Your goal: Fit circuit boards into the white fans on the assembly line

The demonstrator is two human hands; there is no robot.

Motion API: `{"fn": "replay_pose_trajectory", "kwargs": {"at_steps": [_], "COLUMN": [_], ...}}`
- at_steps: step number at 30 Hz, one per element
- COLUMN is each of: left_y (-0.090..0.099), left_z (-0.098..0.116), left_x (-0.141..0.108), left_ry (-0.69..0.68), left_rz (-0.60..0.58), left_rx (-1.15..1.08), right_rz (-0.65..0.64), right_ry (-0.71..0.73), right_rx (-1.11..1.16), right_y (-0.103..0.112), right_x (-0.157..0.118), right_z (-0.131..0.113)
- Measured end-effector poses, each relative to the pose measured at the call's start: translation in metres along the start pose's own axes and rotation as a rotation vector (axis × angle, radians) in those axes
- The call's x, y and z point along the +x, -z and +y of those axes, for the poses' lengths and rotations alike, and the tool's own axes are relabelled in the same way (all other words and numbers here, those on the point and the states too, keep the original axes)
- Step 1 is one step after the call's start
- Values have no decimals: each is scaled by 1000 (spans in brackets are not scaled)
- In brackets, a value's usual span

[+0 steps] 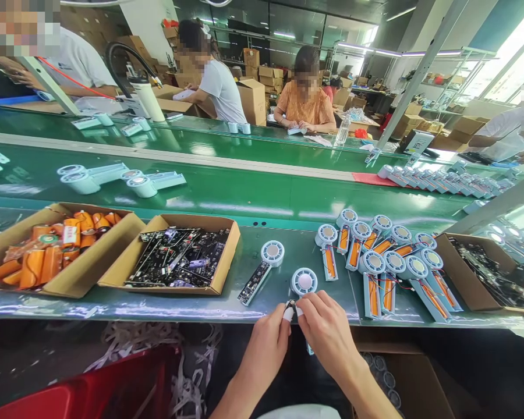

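Note:
At the bench's front edge, a light-blue fan unit lies with its round head beyond my fingers and its handle running toward me, mostly hidden by my hands. My left hand is closed in a pinch on a small black part over the handle. My right hand is pinched close beside it; what its fingertips hold is too small to name. White covers wrap some fingertips. Just left of the hands lies another fan unit with a black circuit board in its handle.
Boxes of orange batteries and circuit boards stand left. Fan units with orange batteries lie right, beside another board box. Behind runs a green conveyor; several people sit beyond. A red object is below left.

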State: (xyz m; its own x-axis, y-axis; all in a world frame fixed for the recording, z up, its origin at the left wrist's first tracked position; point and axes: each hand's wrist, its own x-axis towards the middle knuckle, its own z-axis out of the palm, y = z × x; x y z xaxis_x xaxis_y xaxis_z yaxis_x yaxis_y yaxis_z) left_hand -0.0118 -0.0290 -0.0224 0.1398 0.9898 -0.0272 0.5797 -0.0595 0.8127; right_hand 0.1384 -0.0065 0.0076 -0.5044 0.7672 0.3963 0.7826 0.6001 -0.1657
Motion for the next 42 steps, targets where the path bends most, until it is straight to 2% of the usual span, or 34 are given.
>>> {"fn": "replay_pose_trajectory", "kwargs": {"at_steps": [3, 5, 9, 12, 15, 19, 22, 24, 27, 31, 33, 37, 42], "left_y": [4, 10, 25, 30, 32, 34, 34, 31, 23, 13, 10, 11, 9], "left_z": [-1, -1, -2, -4, -7, -6, -3, -3, -7, -12, -12, -9, -6], "left_x": [-1, -1, 4, 7, 9, 8, 7, 5, -1, -8, -9, -10, -12], "left_ry": [-63, -90, -151, -200, -244, -264, -221, -173, -82, 0, 16, 24, 2], "left_rz": [-17, -66, -163, -187, -196, -207, -162, -98, -7, 51, 90, 145, 136], "left_rx": [191, 253, 230, 188, 186, 172, 112, 74, 29, -67, -110, -159, -200], "right_rz": [1, -22, -108, -174, -207, -166, -115, -74, -116, -330, -387, -351, -228], "right_ry": [-37, -61, -121, -90, -40, -42, -106, -214, -326, -217, -151, -65, 90], "right_rx": [24, 127, 380, 493, 506, 491, 593, 637, 605, 556, 549, 607, 697], "right_y": [-1, 0, 7, 12, 13, 10, 11, 16, 25, 33, 32, 26, 21], "right_x": [0, 1, 3, 6, 7, 6, 0, -7, -19, -31, -33, -29, -16], "right_z": [0, 4, 18, 26, 26, 24, 28, 31, 30, 19, 16, 20, 32]}}
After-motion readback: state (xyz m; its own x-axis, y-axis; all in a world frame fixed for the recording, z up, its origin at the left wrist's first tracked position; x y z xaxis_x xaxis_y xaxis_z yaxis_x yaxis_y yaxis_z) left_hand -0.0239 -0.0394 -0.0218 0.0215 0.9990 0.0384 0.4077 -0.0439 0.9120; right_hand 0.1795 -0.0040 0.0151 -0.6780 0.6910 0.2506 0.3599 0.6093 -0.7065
